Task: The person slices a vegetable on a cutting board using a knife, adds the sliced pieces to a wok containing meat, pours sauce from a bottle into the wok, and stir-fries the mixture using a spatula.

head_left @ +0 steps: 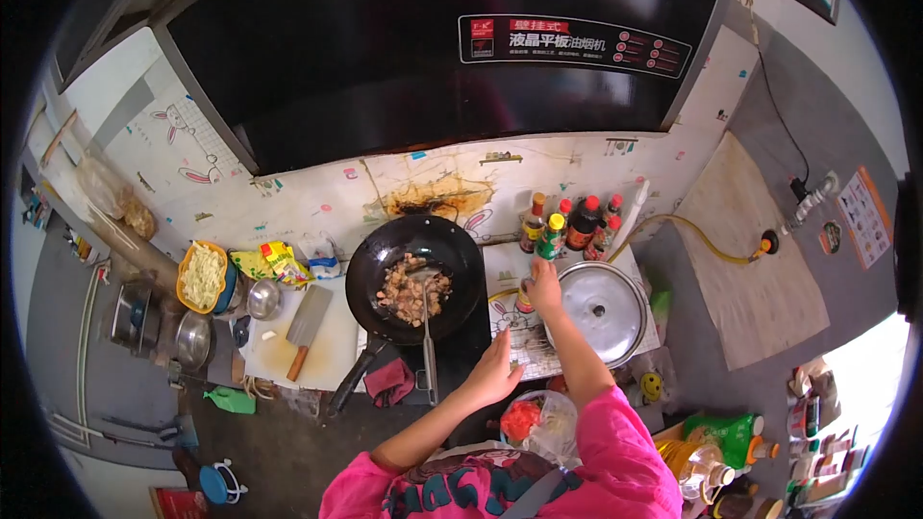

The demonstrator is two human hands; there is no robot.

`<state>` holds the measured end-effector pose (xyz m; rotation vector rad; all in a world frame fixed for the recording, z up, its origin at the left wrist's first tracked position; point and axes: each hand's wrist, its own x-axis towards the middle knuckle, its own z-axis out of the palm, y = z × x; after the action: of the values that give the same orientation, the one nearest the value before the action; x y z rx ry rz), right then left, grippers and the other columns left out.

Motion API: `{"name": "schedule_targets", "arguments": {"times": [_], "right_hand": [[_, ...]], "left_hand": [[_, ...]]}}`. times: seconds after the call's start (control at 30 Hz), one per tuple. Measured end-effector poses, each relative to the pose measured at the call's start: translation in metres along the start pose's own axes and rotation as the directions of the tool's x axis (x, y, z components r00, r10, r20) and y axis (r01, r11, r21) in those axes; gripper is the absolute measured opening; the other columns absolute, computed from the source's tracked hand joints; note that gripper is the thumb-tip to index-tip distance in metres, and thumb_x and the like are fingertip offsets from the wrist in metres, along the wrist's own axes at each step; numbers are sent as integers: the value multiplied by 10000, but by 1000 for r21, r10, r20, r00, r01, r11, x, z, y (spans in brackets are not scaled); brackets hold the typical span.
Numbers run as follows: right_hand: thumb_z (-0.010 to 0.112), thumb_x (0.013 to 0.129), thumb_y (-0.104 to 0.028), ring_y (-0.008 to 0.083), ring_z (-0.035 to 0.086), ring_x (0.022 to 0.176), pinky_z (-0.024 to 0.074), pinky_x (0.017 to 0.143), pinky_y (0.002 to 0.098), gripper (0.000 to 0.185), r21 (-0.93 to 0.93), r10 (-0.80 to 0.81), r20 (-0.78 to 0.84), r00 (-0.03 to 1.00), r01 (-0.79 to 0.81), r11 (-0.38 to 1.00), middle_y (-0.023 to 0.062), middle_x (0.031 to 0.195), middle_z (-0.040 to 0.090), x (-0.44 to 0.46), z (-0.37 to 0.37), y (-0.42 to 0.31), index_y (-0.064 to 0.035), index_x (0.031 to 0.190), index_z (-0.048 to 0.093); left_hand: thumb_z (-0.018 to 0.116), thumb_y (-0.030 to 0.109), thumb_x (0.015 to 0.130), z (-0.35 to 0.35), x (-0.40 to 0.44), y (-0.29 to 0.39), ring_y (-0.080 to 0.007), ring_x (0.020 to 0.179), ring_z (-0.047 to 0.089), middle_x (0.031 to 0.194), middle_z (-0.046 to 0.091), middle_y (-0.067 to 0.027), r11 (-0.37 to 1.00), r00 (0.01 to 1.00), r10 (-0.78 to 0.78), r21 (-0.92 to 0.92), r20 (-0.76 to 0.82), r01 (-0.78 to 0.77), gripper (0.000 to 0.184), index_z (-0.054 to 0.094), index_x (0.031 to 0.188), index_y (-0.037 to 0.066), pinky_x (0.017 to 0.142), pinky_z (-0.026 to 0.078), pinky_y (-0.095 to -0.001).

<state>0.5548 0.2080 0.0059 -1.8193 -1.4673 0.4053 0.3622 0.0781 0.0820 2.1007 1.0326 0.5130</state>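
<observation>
My right hand (545, 290) is closed at the lower part of a green bottle with a yellow cap (549, 242); its fingertips are partly hidden. A small jar (525, 296) stands just left of that hand. My left hand (494, 371) is open and empty, fingers extended, right of the wok. Browned meat pieces (411, 292) lie in the black wok (461, 258) on the stove. A metal spatula (429, 346) rests in the wok with its handle over the near rim. Beside my right forearm sits a round metal lid (615, 300).
Sauce bottles (583, 224) stand behind the lid. A cleaver (310, 319) lies on the cutting board (336, 346) at the left, near metal bowls (264, 299) and a yellow basket (223, 300). A dark red cloth (389, 383) lies by the wok handle. Oil bottles (697, 466) stand at lower right.
</observation>
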Motion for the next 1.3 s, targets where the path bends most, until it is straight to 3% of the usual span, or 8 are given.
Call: {"name": "schedule_targets", "arguments": {"times": [0.23, 0.4, 0.73, 0.87, 0.97, 1.1, 1.2, 1.3], "right_hand": [[724, 629, 10, 365, 578, 861, 475, 757, 401, 360, 155, -130, -80, 988, 142, 978, 166, 919, 583, -30, -18, -1, -25, 954, 574], [717, 652, 14, 356, 587, 832, 479, 721, 377, 349, 169, -195, -58, 979, 202, 965, 170, 912, 583, -67, -50, -20, -21, 965, 568], [722, 689, 1, 265, 612, 707, 488, 636, 318, 339, 275, -242, 131, 961, 199, 941, 150, 840, 614, -147, -170, -170, -16, 998, 584], [721, 725, -19, 171, 615, 716, 494, 641, 293, 317, 311, -286, 169, 943, 224, 924, 98, 806, 619, -168, -182, -197, -16, 1007, 578], [651, 816, -38, 144, 605, 701, 494, 625, 266, 222, 505, -192, 284, 939, 24, 863, 92, 882, 618, -179, -178, -202, -12, 1008, 542], [511, 935, -79, 119, 572, 668, 467, 587, 235, 66, 857, -256, 246, 935, -86, 509, 130, 1083, 570, -180, -162, -195, -34, 977, 488], [534, 929, -94, 122, 572, 687, 465, 609, 244, 92, 848, -222, 231, 947, -84, 523, 129, 1083, 578, -180, -146, -190, -34, 984, 489], [538, 922, -84, 124, 569, 715, 460, 633, 241, 150, 854, -213, 214, 953, -77, 514, 137, 1112, 579, -182, -133, -189, -29, 1054, 490]], "left_hand": [[560, 238, 873, 20, -8, -11, -423, 1311, 303, 1384, 281, -351, 999, 999, -15, 32, 42, 14, 738, 171, 1354, -165, 1100, 261, -402], [565, 229, 876, 24, -19, -9, -427, 1311, 296, 1388, 271, -348, 1000, 998, 26, 7, 54, -26, 728, 177, 1349, -168, 1092, 268, -410], [804, 235, 672, 0, -49, 24, -413, 1287, 339, 1356, 302, -343, 984, 980, 47, -161, -195, -79, 1010, 167, 1362, -136, 1077, 292, -395], [814, 245, 640, -25, -64, 40, -346, 1073, 558, 1142, 559, -218, 913, 995, -86, -403, -55, 57, 777, 407, 1244, -24, 912, 438, -390], [815, 227, 640, -25, -78, 34, -313, 964, 609, 1023, 615, -156, 914, 980, -34, -404, -196, -49, 633, 486, 1137, 16, 832, 471, -372], [818, 232, 646, -27, -90, 25, -281, 928, 621, 992, 620, -146, 860, 967, -31, -500, -251, -102, 600, 504, 1108, 14, 819, 477, -350], [821, 235, 650, -27, -95, 19, -263, 920, 624, 991, 622, -144, 844, 974, -34, -528, -225, -93, 592, 510, 1102, 13, 819, 478, -338], [814, 146, 674, -23, -98, 10, -147, 1010, 568, 1098, 597, -74, 797, 988, -39, -601, -149, -59, 657, 466, 1217, 22, 905, 438, -306]]}}
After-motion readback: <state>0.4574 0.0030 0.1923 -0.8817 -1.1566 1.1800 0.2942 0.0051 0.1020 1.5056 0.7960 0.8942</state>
